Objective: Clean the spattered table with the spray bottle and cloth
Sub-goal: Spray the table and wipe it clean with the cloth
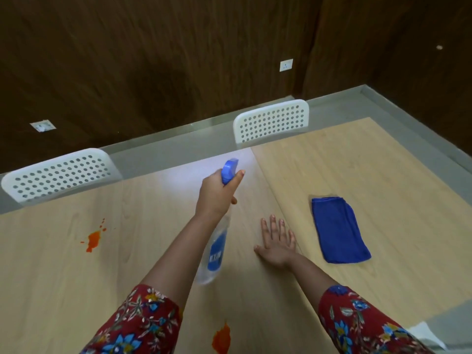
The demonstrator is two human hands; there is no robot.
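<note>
My left hand (217,195) grips the neck of a clear spray bottle (215,251) with a blue label and a blue trigger head (229,169), held above the light wooden table (153,226) with the nozzle pointing away from me. My right hand (277,238) rests flat on the table, fingers spread, to the right of the bottle. A folded blue cloth (338,229) lies on the table right of that hand, untouched. An orange spatter (94,240) marks the table at the left. A second orange spatter (221,338) lies near the front edge.
Two white perforated chair backs, one at the left (58,175) and one further right (272,121), stand along the table's far side. A dark wood-panelled wall rises behind. A grey floor strip (408,111) runs past the table's right edge.
</note>
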